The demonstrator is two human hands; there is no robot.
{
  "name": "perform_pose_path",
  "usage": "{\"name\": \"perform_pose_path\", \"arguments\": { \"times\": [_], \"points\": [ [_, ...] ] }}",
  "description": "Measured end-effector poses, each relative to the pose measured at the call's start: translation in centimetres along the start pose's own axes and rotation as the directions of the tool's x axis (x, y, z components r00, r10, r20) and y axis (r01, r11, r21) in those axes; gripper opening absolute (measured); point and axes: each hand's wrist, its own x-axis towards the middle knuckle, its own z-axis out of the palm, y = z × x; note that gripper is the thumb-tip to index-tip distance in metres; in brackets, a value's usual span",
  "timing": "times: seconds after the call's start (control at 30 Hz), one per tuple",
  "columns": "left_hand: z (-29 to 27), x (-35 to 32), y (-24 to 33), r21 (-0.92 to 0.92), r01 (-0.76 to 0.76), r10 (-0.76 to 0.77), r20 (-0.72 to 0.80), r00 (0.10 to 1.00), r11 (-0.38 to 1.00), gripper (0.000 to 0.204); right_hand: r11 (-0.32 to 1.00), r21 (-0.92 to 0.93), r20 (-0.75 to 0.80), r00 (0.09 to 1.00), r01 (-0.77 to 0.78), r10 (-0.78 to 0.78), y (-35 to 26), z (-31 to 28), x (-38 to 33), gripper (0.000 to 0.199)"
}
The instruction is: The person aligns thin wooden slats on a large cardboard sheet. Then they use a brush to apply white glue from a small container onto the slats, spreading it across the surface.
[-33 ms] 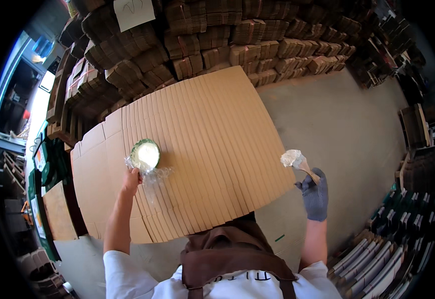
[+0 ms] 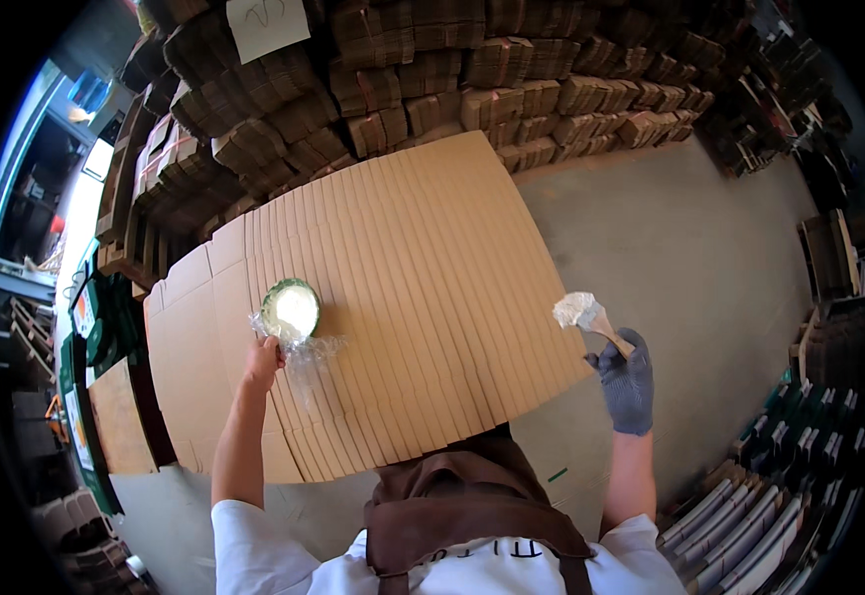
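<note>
In my bare left hand (image 2: pixel 265 363), closed at the near edge of a round green bowl (image 2: pixel 315 319), is the bowl's rim or a handle hidden by my fingers. White paste (image 2: pixel 292 311) fills it, and crumpled clear plastic film (image 2: pixel 321 347) hangs round its near side. The bowl is over a broad set of overlapping cardboard sheets (image 2: pixel 403 258), fanned so their edges show as many strips. A grey glove covers my right hand (image 2: pixel 628 382), which grips the wooden handle of a brush (image 2: pixel 601 322). Thick white paste coats its bristles, just off the cardboard's right edge.
Bundled flat cardboard (image 2: pixel 383 79) is stacked high along the far side, with a white paper sheet (image 2: pixel 269 28) on it. A wooden pallet (image 2: pixel 120 223) and green-and-white boxes (image 2: pixel 100 317) stand at left. More stacked sheets (image 2: pixel 730 526) lie at lower right on the grey floor (image 2: pixel 671 238).
My right hand and the brush have shifted slightly left, toward the cardboard. The left hand still holds the bowl in the same place.
</note>
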Motion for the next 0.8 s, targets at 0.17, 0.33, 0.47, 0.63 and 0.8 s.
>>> {"name": "perform_pose_path", "arguments": {
  "times": [0.17,0.33,0.47,0.63,0.8],
  "points": [
    [0.6,-2.7,-1.1,-0.362,0.024,0.007,0.084,0.996,0.932,0.018,0.936,-0.351,0.232,0.967,-0.014,0.101,0.0,3.6,7.0,0.03],
    [1.2,-4.8,-2.4,-0.554,-0.025,0.059,0.044,0.997,0.832,0.035,0.858,-0.514,0.321,0.924,-0.012,0.205,2.3,12.9,10.9,0.015],
    [2.5,-5.6,-2.8,-0.473,-0.061,0.006,-0.116,0.993,0.879,0.045,0.76,-0.583,0.578,0.804,0.287,0.14,7.8,23.1,11.4,0.01],
    [4.1,-6.7,-3.0,-0.33,-0.094,0.002,-0.27,0.963,0.939,0.04,0.586,-0.64,0.724,0.646,0.496,0.244,16.8,34.0,11.3,0.019],
    [4.6,-6.1,-5.3,-0.332,-0.248,0.065,-0.476,0.877,0.91,0.018,0.315,-0.611,0.787,0.514,0.726,0.341,25.5,37.3,11.7,0.027]
  ]
}}
